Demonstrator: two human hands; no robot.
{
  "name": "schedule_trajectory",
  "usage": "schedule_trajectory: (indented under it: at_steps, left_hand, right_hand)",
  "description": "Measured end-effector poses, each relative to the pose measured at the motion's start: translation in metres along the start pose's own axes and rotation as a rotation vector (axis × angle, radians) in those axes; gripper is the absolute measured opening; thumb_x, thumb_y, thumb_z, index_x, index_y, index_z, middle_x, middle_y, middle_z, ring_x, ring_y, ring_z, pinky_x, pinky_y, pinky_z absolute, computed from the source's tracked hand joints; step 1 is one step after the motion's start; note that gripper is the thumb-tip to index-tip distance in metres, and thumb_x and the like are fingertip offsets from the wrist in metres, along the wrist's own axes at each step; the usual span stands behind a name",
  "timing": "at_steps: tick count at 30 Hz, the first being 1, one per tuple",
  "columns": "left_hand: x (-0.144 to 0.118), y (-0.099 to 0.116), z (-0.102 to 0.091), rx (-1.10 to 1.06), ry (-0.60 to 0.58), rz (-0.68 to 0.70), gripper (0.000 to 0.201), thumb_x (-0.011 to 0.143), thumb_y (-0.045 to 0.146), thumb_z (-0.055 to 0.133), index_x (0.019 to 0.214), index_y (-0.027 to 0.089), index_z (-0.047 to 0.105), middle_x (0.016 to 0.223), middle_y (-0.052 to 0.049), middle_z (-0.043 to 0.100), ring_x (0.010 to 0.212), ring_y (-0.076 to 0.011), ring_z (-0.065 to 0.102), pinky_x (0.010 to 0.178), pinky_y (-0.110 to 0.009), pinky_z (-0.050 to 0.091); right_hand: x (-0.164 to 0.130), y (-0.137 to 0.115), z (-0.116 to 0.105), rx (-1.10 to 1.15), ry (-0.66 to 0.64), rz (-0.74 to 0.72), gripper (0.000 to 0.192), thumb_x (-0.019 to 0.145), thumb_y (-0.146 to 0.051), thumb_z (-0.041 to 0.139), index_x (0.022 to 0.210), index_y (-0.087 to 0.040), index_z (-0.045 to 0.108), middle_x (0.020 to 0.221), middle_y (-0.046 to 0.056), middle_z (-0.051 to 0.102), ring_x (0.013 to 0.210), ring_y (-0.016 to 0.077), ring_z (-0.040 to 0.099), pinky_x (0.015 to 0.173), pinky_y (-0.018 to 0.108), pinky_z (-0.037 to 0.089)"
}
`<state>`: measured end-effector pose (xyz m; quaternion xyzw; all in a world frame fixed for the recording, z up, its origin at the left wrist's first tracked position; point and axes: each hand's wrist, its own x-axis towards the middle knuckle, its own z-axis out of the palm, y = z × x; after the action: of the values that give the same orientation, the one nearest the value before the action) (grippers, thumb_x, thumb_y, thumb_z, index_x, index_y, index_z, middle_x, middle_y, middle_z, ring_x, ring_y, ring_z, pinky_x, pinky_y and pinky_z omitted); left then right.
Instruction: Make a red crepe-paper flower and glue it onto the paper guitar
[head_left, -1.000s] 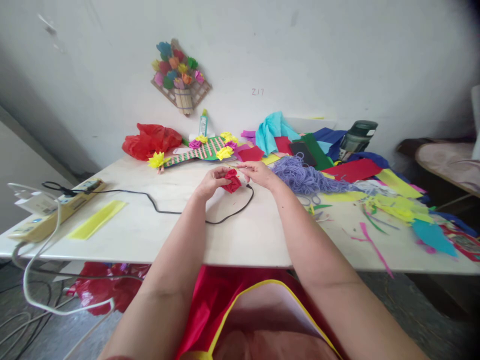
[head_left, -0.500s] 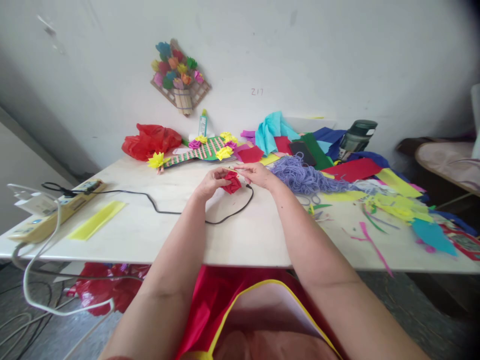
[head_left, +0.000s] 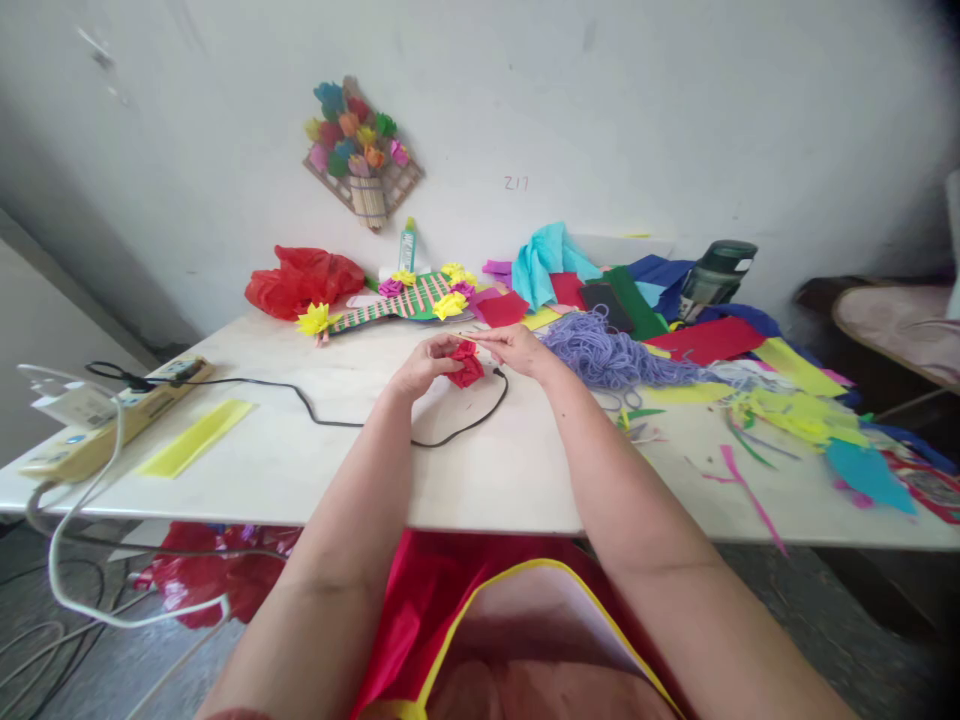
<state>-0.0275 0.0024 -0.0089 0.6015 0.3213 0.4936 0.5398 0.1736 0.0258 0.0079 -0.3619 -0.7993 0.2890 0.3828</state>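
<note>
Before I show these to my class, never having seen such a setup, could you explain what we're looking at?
No machine here: you see a person's bare left hand and right hand. One camera, worn on the head, takes every picture, looking forward and down. The left hand holds a red paper flower; the right hand is close beside it, but whether it pinches anything is hard to tell. On the white table lie purple yarn, a black cable, a yellow power strip and a green craft piece trimmed with paper flowers.
</note>
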Motion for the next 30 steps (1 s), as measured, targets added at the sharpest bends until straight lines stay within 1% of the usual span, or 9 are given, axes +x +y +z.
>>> schedule_trajectory:
  at_steps: [2,4,8,12,16,21,26,30]
  left_hand:
    - [-0.001,0.001,0.000,0.004,-0.008,-0.008,0.043,0.052,0.014,0.079,0.093,0.012,0.068,0.082,-0.006,0.073,0.069,-0.0178,0.067,0.062,-0.028,0.051]
    - [-0.001,0.001,-0.001,-0.014,-0.016,-0.021,0.042,0.052,0.014,0.077,0.093,0.012,0.068,0.082,-0.006,0.072,0.069,-0.0175,0.067,0.063,-0.028,0.051]
    - [-0.001,0.003,-0.002,-0.099,-0.029,-0.046,0.038,0.053,0.018,0.074,0.090,0.011,0.069,0.080,-0.006,0.072,0.067,-0.0174,0.066,0.062,-0.028,0.050]
    - [0.002,0.004,-0.001,-0.135,-0.001,-0.060,0.032,0.056,0.027,0.076,0.083,0.010,0.070,0.075,-0.007,0.071,0.062,-0.0165,0.064,0.060,-0.028,0.049]
    - [0.003,0.003,0.000,-0.116,0.070,-0.050,0.033,0.057,0.034,0.079,0.079,0.010,0.071,0.070,-0.007,0.070,0.059,-0.0146,0.061,0.055,-0.025,0.046]
    - [0.003,0.001,0.001,-0.104,0.148,-0.057,0.028,0.054,0.031,0.081,0.072,0.011,0.071,0.066,-0.006,0.069,0.056,-0.0140,0.060,0.055,-0.025,0.045]
    - [0.002,-0.001,0.001,-0.100,0.177,-0.042,0.027,0.051,0.028,0.082,0.069,0.011,0.071,0.065,-0.007,0.070,0.057,-0.0149,0.062,0.057,-0.026,0.048]
    - [0.002,-0.001,0.000,-0.088,0.171,-0.036,0.026,0.052,0.028,0.082,0.068,0.011,0.071,0.064,-0.007,0.070,0.055,-0.0154,0.062,0.056,-0.026,0.048]
  right_hand:
    - [0.001,0.002,0.001,-0.003,0.025,-0.035,0.030,0.086,-0.026,0.060,0.110,-0.018,0.077,0.057,-0.002,0.062,0.058,0.0103,0.054,0.065,0.023,0.045]
    - [0.001,0.002,0.002,0.009,0.045,-0.072,0.028,0.085,-0.025,0.062,0.108,-0.020,0.077,0.068,0.001,0.070,0.070,0.0129,0.062,0.071,0.025,0.047]
    - [0.000,0.000,0.004,0.017,0.070,-0.099,0.028,0.084,-0.024,0.066,0.109,-0.023,0.077,0.082,0.003,0.076,0.087,0.0167,0.069,0.079,0.026,0.050]
    - [0.000,-0.002,0.004,-0.005,0.074,-0.105,0.029,0.084,-0.025,0.066,0.112,-0.025,0.076,0.090,0.003,0.078,0.093,0.0182,0.070,0.083,0.028,0.052]
    - [0.000,-0.003,0.005,-0.065,0.061,-0.104,0.030,0.085,-0.020,0.064,0.112,-0.026,0.075,0.093,0.003,0.079,0.097,0.0183,0.071,0.088,0.029,0.053]
    - [0.000,-0.007,0.006,-0.146,0.036,-0.082,0.032,0.087,-0.016,0.059,0.115,-0.024,0.074,0.094,0.004,0.079,0.099,0.0190,0.071,0.088,0.030,0.053]
    - [-0.001,-0.009,0.007,-0.172,0.021,-0.084,0.032,0.088,-0.016,0.059,0.115,-0.026,0.073,0.104,0.003,0.078,0.103,0.0192,0.071,0.091,0.031,0.053]
    - [-0.001,-0.008,0.007,-0.213,0.019,-0.088,0.033,0.088,-0.016,0.060,0.115,-0.030,0.073,0.112,0.002,0.075,0.105,0.0197,0.071,0.093,0.031,0.054]
